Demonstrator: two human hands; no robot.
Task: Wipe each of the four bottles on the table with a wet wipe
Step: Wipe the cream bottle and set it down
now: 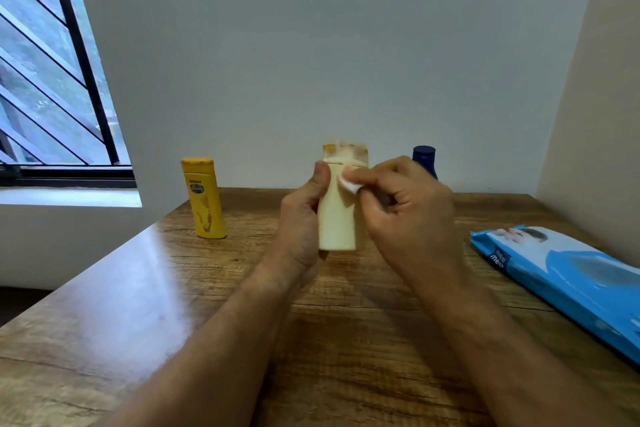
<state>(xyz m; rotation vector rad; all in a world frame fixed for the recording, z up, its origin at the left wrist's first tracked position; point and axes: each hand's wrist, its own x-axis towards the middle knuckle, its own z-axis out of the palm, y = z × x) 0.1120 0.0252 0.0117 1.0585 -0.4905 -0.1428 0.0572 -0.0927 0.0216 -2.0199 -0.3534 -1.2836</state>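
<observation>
Upright, cream bottle [337, 218] in left hand [301, 218].

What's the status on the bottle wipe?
Left hand grips cream bottle upright. Right hand presses wipe near its cap. Yellow bottle stands apart; nothing in the way.

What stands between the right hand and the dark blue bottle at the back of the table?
Nothing visible stands between them. The right hand, pinching the wet wipe against the cream bottle that the left hand holds, itself covers most of the dark blue bottle from the camera.
</observation>
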